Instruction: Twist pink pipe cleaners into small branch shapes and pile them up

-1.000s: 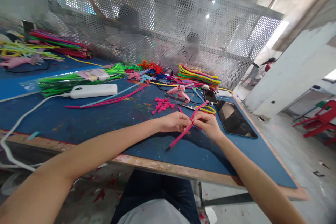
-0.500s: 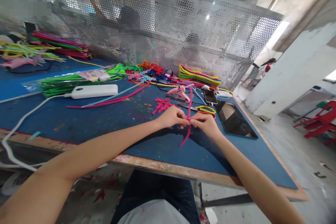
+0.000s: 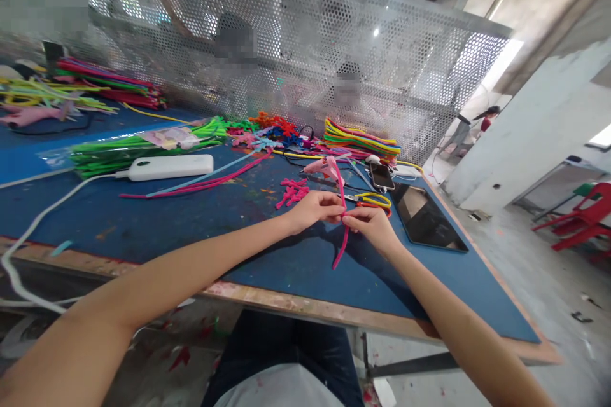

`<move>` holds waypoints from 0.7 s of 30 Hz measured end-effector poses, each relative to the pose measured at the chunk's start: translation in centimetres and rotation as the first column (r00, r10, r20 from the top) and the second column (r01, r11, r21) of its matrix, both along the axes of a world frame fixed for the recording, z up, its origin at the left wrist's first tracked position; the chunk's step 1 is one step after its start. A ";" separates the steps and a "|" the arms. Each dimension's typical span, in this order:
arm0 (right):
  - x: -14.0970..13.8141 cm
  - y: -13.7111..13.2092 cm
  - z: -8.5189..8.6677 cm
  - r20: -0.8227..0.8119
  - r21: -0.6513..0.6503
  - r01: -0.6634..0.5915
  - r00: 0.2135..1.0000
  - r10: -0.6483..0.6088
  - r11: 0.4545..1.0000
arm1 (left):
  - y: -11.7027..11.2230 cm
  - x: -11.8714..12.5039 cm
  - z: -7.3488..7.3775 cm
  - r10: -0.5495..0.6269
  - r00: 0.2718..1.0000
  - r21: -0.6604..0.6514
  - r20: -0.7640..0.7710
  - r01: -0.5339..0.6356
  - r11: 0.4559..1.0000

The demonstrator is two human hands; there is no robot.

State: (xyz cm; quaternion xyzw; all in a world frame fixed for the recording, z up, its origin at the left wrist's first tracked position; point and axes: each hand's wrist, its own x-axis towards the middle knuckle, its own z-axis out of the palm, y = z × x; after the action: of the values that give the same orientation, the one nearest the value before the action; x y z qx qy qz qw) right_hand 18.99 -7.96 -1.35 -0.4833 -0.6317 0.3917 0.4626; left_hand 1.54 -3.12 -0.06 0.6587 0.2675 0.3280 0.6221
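Over the blue table [image 3: 286,267], a pink pipe cleaner [image 3: 340,249] is pinched at its middle between my two hands. My left hand [image 3: 317,210] closes on it from the left, thumb against forefinger. From the right, my right hand [image 3: 370,224] grips the same spot with its fingertips. One end of the pipe cleaner points up and away, the other hangs down toward me. The exact shape at the pinch is hidden by my fingers. Just beyond my left hand lie several twisted pink pieces [image 3: 292,192]. Scissors [image 3: 372,201] with yellow and orange handles rest behind my right hand.
A pink glue gun [image 3: 321,168], a phone [image 3: 382,175] and a dark tablet [image 3: 429,216] lie behind and right. A white power bank [image 3: 170,167] with a cable, bagged green pipe cleaners [image 3: 143,147] and loose pink strands [image 3: 224,176] are left. A perforated metal screen [image 3: 296,44] stands behind.
The pipe cleaner's upper end has tilted to the left and its lower end has swung slightly right. My left fingers have shifted a little at the pinch. Both hands keep their hold.
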 end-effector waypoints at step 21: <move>-0.2 -0.2 -0.3 0.019 -0.060 -0.076 0.997 0.078 0.995 | 1.5 -2.5 0.8 0.419 0.906 0.930 -0.051 0.196 -0.311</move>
State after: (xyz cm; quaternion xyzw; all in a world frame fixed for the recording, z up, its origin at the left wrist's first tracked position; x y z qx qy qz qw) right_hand 18.74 -8.19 -1.64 -0.4763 -0.6427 0.4228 0.4258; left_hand -0.99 -1.60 0.72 0.9011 0.0703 0.3333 -0.2684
